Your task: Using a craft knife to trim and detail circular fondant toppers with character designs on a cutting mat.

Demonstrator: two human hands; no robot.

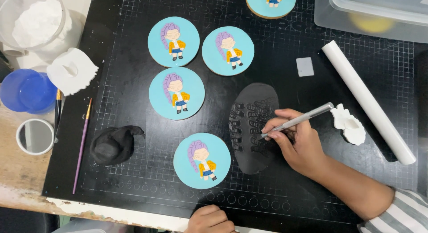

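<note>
My right hand [298,138] grips a slim silver craft knife [307,117] like a pen, its tip touching a rolled-out oval sheet of black fondant [252,126] that bears rows of stamped shapes. My left hand [209,219] rests curled at the mat's front edge, holding nothing that I can see. Round cookies iced light blue with a purple-haired cartoon figure lie on the black cutting mat [133,170]: one [202,161] just left of the fondant sheet, others [176,93] [174,41] [228,51] further back.
A black fondant lump [113,145] sits at left beside a purple-handled brush [82,144]. A white rolling pin [368,100] and a white fondant piece [350,124] lie at right. A grey square [305,67], plastic containers [374,12], a blue lid [26,90], a cup [34,136], a powder jar [33,19].
</note>
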